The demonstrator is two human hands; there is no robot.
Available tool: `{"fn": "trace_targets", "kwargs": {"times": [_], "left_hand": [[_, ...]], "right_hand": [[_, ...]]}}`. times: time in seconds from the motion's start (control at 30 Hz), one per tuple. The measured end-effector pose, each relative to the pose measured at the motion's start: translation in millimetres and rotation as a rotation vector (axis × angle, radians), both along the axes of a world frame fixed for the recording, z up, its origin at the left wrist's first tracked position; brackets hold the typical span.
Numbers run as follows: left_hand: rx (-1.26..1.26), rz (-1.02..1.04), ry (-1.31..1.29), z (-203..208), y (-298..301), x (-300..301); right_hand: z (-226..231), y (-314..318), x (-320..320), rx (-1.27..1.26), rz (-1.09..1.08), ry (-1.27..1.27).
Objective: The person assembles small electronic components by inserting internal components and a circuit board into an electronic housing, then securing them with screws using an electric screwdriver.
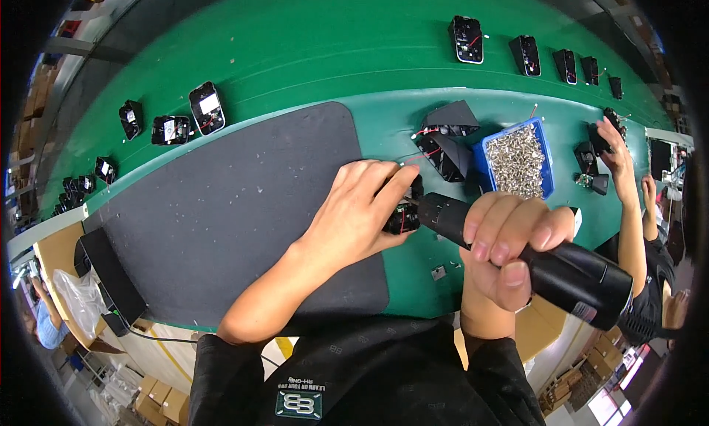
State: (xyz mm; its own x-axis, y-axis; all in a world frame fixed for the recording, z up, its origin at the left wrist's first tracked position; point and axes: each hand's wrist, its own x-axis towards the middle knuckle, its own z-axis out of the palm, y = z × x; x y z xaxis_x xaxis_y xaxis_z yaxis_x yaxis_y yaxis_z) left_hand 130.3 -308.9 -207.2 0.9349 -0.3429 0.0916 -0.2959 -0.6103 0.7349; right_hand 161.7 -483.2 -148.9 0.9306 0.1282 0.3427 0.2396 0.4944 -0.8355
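My left hand (362, 208) is closed around a small black device housing (402, 217) with some green circuit board showing inside. Most of that housing is hidden under my fingers. My right hand (509, 241) grips a black electric screwdriver (576, 278), held slanting with its nose pointing left at the housing. Whether the bit touches a screw cannot be made out. Just beyond my hands lie black housings (447, 149) with red wires. To their right stands a blue bin (550, 160) full of small silvery metal screws (517, 160).
A dark grey mat (244, 212) covers the left part of the green bench. Several black devices line the green belt, including one device (467, 39) at the far right. A co-worker's hand (613, 145) reaches over parts at the right. A small metal piece (439, 272) lies nearby.
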Motion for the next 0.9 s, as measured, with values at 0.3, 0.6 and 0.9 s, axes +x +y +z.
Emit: {"fn": "trace_targets", "kwargs": {"times": [0.3, 0.6, 0.9], "left_hand": [[-0.043, -0.005, 0.000, 6.2, -3.8, 5.4], [0.018, 0.019, -0.008, 8.8, -9.4, 4.5], [0.339, 0.392, -0.142, 7.3, 40.9, 67.0]], "right_hand": [[-9.1, 8.0, 9.4, 0.038, 0.080, -0.158], [2.5, -2.3, 2.5, -0.170, 0.026, -0.105], [35.3, -86.4, 15.3, 0.066, -0.433, -0.167]]}}
